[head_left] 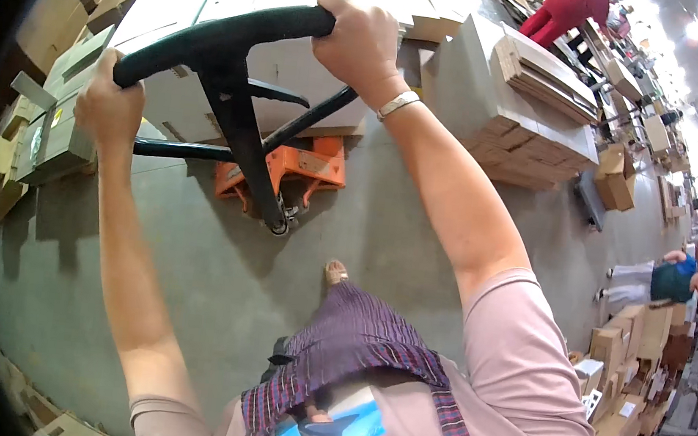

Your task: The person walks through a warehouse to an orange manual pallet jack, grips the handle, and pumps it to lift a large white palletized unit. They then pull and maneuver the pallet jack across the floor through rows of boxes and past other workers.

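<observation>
Both my arms reach forward to the black handle (224,35) of a pallet jack. My left hand (110,103) is wrapped round the left end of its curved bar. Round the right end my right hand (359,44) is closed, with a bracelet on that wrist. A black control lever (277,93) sticks out under the bar, with no finger seen on it. The handle's shaft runs down to the orange base (308,163) of the jack. Behind the base stands a large load of white flat panels or boxes (270,74).
At the right stands a stack of flat boards (514,108). More stacked panels (64,137) are at the left. A person in a dark green and blue top (674,279) stands far right, near piled cartons (635,367). Another person in red (570,11) is at the back. Grey floor (214,289) lies around my feet.
</observation>
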Demonstrator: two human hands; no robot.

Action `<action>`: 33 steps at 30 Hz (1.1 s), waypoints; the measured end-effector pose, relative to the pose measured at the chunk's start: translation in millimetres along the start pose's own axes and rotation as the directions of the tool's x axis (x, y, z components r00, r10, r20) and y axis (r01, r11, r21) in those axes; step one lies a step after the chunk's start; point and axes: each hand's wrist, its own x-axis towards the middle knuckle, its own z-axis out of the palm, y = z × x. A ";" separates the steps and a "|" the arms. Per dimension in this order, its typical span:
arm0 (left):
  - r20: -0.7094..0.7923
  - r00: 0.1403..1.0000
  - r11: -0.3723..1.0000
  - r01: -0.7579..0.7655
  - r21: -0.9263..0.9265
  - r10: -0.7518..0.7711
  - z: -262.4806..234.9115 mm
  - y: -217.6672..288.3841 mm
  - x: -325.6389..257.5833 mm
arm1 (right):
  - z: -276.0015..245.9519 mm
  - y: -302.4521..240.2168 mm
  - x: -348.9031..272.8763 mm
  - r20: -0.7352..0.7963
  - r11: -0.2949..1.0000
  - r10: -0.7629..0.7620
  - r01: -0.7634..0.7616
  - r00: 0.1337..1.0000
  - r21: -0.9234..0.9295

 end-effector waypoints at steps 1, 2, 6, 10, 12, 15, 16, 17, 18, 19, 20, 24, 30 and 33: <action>-0.008 1.000 1.000 -0.010 0.004 0.010 6.1 -2.8 2.5 | 4.4 5.5 3.2 0.003 1.000 -0.015 0.015 1.000 -0.026; -0.004 1.000 1.000 -0.008 -0.005 0.008 10.5 -1.9 4.9 | 9.6 9.3 7.1 0.002 1.000 -0.018 0.018 1.000 -0.001; -0.016 0.999 0.999 -0.036 -0.021 0.036 25.4 -2.5 18.9 | 25.7 25.0 22.8 0.013 0.999 -0.033 0.033 0.999 0.010; 0.001 1.000 1.000 -0.006 0.024 0.006 37.1 -4.8 27.3 | 40.2 35.2 33.7 -0.006 0.998 -0.058 0.058 0.998 0.027; 0.004 1.000 0.999 -0.022 0.024 0.022 41.5 -10.4 29.5 | 46.7 36.6 36.5 -0.005 0.997 -0.062 0.062 0.998 0.042; -0.001 1.000 0.999 -0.008 0.036 0.008 47.8 -14.9 30.3 | 51.5 38.3 41.3 -0.023 0.994 -0.090 0.091 0.996 0.054; -0.017 1.000 1.000 -0.002 0.031 0.003 49.7 -16.0 30.9 | 52.7 37.8 42.8 -0.004 0.994 -0.104 0.104 0.995 0.035; -0.008 1.000 0.999 0.007 0.039 -0.006 49.9 -18.2 32.3 | 53.8 37.4 44.2 0.016 0.993 -0.120 0.119 0.993 0.021; -0.003 1.000 0.999 0.008 0.044 -0.008 50.4 -19.7 33.2 | 54.5 37.4 45.4 0.020 0.993 -0.118 0.118 0.993 0.026; -0.018 1.000 0.998 -0.016 0.058 0.017 50.4 -21.4 34.1 | 54.5 36.9 46.5 0.035 0.994 -0.102 0.101 0.994 0.048; -0.035 0.999 0.997 -0.036 0.064 0.038 50.8 -21.7 34.5 | 48.9 34.3 48.1 0.052 0.994 -0.089 0.086 0.995 0.061; 0.001 0.996 0.994 -0.084 0.071 0.084 46.6 -24.4 33.4 | 34.6 26.7 49.2 0.106 0.997 -0.031 0.022 0.994 0.080; 0.075 0.972 0.974 -0.226 0.034 0.223 40.5 -30.8 38.3 | 31.4 21.1 46.3 0.056 0.998 0.020 -0.024 0.998 0.063; 0.050 0.968 0.968 -0.246 0.036 0.245 41.9 -30.8 39.0 | 35.8 21.2 47.2 0.057 0.998 0.041 -0.044 0.998 0.053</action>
